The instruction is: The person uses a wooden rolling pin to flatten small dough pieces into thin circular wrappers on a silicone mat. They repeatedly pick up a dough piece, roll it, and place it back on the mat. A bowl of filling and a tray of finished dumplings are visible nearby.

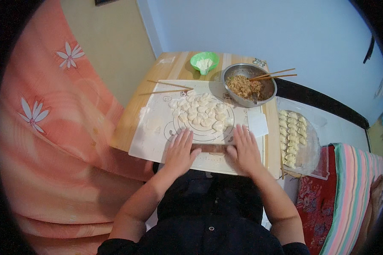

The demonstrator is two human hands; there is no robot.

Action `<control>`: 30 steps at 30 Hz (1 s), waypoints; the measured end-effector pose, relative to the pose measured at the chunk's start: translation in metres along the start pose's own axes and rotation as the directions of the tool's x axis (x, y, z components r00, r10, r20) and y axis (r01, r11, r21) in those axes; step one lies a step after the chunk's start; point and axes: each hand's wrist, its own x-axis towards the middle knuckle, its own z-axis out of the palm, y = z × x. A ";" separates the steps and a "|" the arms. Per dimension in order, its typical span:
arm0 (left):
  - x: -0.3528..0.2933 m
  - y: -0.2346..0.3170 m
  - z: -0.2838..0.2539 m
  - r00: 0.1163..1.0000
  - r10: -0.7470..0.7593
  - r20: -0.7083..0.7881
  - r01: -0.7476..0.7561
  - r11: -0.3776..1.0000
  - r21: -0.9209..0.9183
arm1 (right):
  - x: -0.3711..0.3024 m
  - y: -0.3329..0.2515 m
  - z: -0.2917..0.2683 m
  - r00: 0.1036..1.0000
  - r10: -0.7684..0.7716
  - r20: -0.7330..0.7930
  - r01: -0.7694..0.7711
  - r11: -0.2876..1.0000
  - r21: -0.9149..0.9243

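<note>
1. At far left, has a peach-orange curtain printed with white flowers, hanging in broad folds.
2. Beside it, has a pale wooden table, mostly covered by a white mat marked with rings and dusted with flour.
3. At the mat's far left corner, has two loose chopsticks, spread at their outer ends.
4. Lays the left hand palm down at the left end of the rolling pin, with fingers straight and thumb turned inward.
5. Ahead of the hands, has many dough pieces clustered over the rings, mostly touching.
6. Behind the mat, has a green bowl holding white powder.
7. Between the hands, has the brown pin lying crosswise on the mat's near part; cannot see its covered ends.
8. Lays the right hand flat at the pin's right end, apart from the left, with fingers stretched forward.
9. At the table's far right, has a metal bowl of brownish filling, with two more sticks resting across the rim.
10. Just nearer, has a white card at the mat's edge.
11. Beyond the table, has a clear tray with rows of pleated dumplings.
12. At far right, has a striped cloth beside red patterned fabric.
</note>
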 end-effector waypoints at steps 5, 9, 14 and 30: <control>0.043 0.004 -0.017 0.939 0.122 0.323 -0.051 0.974 -0.219 | 0.009 0.010 -0.002 0.996 -0.043 0.075 0.042 0.999 0.016; 0.062 0.022 -0.005 0.844 0.402 0.355 -0.194 0.846 -0.496 | -0.015 -0.009 -0.023 0.994 -0.105 -0.019 0.106 0.989 0.105; 0.051 0.014 0.000 0.867 0.399 0.300 -0.301 0.897 -0.323 | -0.038 -0.025 -0.039 0.997 -0.077 -0.030 0.080 0.989 0.128; -0.024 0.004 -0.011 0.983 0.178 0.049 -0.173 0.981 -0.092 | -0.057 -0.032 -0.022 0.988 -0.103 0.114 0.096 0.993 0.067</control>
